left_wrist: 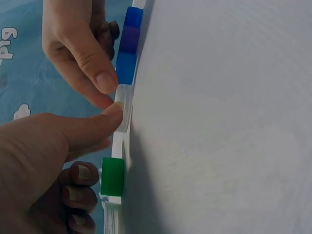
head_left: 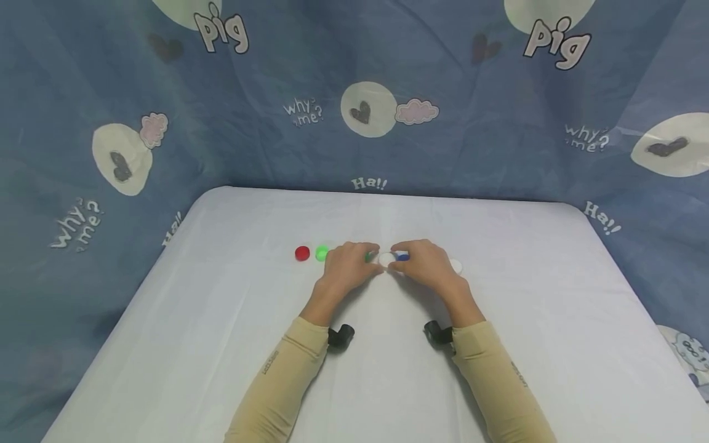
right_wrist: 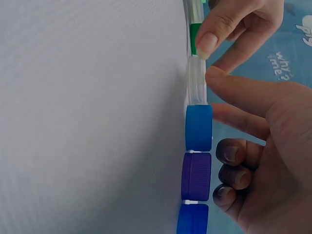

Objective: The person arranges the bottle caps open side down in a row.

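Near the middle of a row of bottle caps, a translucent white cap (head_left: pixel 387 259) lies between both hands. My left hand (head_left: pixel 348 266) pinches it from the left, thumb on its near edge and index finger on the far side. From the right, my right hand (head_left: pixel 423 263) holds the same cap between thumb and index finger. The other fingers of both hands are curled in. Beside it stand a green cap (left_wrist: pixel 112 176) on the left and a blue cap (right_wrist: pixel 199 127) on the right. A purple cap (right_wrist: pixel 196 176) and a dark blue cap (right_wrist: pixel 192 220) follow.
At the row's left end lie a red cap (head_left: pixel 302 253) and a light green cap (head_left: pixel 322 253). Another white cap (head_left: pixel 456 266) shows past the right hand. The white-covered table (head_left: pixel 388 381) meets a blue printed curtain (head_left: pixel 310 154) at the back.
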Available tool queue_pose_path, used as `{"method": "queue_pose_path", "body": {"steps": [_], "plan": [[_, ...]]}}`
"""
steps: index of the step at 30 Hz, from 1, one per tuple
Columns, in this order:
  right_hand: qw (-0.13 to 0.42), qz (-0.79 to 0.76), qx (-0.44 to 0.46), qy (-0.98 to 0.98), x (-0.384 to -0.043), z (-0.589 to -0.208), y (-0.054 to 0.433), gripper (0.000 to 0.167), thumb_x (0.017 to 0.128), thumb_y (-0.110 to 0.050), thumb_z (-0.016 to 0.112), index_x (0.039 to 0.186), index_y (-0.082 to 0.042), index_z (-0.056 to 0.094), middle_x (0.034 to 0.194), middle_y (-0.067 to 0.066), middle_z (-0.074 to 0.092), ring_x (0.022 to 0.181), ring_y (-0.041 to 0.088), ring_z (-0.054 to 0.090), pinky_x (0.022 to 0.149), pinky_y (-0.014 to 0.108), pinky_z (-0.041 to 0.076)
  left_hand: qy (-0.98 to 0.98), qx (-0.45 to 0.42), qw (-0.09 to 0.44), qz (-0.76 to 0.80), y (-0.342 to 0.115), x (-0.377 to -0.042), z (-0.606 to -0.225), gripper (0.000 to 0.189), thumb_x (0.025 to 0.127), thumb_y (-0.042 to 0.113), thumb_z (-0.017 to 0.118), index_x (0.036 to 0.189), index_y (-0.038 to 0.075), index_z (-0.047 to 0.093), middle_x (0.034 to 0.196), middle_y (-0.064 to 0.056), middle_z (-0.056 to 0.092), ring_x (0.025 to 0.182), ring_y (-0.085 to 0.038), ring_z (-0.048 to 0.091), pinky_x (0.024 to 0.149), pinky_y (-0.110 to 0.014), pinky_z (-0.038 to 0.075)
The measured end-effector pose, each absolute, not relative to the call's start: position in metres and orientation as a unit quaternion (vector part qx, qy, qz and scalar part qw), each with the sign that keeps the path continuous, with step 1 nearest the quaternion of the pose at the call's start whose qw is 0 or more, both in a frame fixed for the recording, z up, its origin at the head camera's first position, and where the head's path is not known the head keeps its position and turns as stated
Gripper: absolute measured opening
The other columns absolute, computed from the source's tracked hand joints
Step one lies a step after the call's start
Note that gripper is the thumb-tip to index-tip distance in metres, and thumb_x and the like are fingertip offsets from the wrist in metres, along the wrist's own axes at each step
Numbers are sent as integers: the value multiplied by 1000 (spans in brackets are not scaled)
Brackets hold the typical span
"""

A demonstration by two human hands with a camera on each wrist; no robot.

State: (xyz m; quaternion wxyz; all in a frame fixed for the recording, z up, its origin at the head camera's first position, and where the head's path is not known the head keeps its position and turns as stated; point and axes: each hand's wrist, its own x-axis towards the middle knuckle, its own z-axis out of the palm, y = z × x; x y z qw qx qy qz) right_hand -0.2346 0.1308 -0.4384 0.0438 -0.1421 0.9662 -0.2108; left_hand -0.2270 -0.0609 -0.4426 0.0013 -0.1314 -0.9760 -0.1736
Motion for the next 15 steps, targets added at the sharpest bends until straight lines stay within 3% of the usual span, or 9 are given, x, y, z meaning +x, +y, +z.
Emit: {"method": "queue_pose_path", "body": {"steps": [11,15], "plan": [[53,-214,-151,964,-236,-437,122,44,88,-43,71,128,-23,68,127,4,70,114,28,66,94,48,51,-975,-124,19,-182,-74,-231,-446,52,83,48,77,130,28,66,120,-1,73,85,-21,68,56,-31,46],[49,-216,-156,963,-238,-436,120,43,88,-43,71,127,-24,69,125,3,71,111,26,66,94,48,51,-975,-125,19,-183,-76,-231,-447,52,83,47,77,131,28,66,121,-1,73,88,-21,68,62,-34,50]]}}
